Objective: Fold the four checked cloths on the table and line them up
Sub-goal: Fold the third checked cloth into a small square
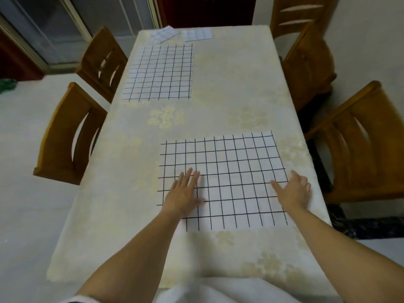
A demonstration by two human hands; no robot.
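Note:
A white cloth with black checks lies spread flat on the near right part of the table. My left hand rests flat on its left side with straight fingers. My right hand lies flat on its right edge, fingers spread. A second checked cloth lies spread flat at the far left. Two small folded checked cloths sit at the far end of the table: one tilted, the other just right of it, their edges touching or overlapping.
The table wears a pale cream cover with faint yellow flowers. Two wooden chairs stand at its left side and two at its right. A door and a window frame lie beyond the far end.

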